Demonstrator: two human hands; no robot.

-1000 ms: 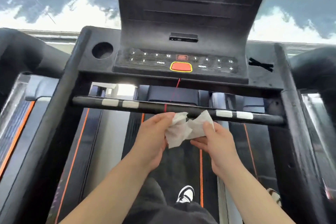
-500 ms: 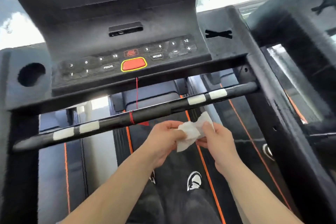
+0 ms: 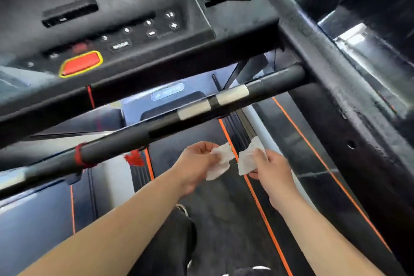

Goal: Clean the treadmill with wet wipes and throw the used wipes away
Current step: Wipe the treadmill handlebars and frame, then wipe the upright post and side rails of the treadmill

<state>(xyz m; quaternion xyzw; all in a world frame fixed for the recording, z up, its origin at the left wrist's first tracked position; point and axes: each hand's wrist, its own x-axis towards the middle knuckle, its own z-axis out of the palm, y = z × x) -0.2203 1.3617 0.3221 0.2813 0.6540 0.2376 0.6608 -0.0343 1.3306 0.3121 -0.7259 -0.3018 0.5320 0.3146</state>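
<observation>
One view is taken from the head, aimed forward and down, tilted; the black plastic treadmill console (image 3: pixel 139 6) is seen close, the dark rubber belt (image 3: pixel 224 219) farther below.

Over the belt (image 3: pixel 224 208), near the crossbar (image 3: pixel 143 134), the left hand (image 3: pixel 195 166) pinches a crumpled white wipe (image 3: pixel 220 161). The right hand (image 3: pixel 272 171) pinches a second white piece (image 3: pixel 247 159) just beside it; whether the two join cannot be told. Both are above the orange stripe (image 3: pixel 257 204) at the belt's right edge. The console (image 3: pixel 125 2) with its red button (image 3: pixel 81 64) fills the upper left.
</observation>
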